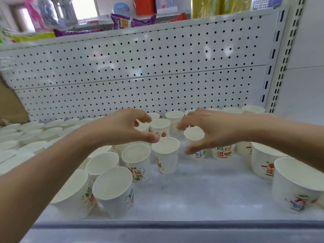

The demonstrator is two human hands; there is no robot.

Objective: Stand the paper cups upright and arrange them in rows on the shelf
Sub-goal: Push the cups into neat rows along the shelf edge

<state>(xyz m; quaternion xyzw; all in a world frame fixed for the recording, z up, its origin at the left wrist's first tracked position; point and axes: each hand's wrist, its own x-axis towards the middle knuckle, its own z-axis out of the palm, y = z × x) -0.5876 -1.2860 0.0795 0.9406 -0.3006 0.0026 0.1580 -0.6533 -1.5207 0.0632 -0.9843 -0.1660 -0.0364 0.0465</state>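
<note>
The work is in the arranging stage: nearly every paper cup in view already stands mouth-up on the shelf (201, 186), packed tight from nine to eleven o'clock, looser through the middle and toward three o'clock.

The left hand (121, 128) hovers over the centre cluster, its fingers (148, 118) curled into an open pinch and holding nothing; the thumb tip lies at the far rim of the middle cup (165, 155), though whether it touches I cannot tell.

The right hand (213, 131) cups around a small cup (193, 135) at one o'clock of centre, fingers half open around its rim and wall, not clearly clamped.

Next, I judge, each hand needs to close on a cup and slide it into line with its neighbours, filling the bare gap at the centre without tipping the light cups nearby.

Printing is colourful Chinese text with fruit motifs. One labelled cup (223, 152) beside the right hand reads "招财进"; others are too blurred to read surely.
</note>
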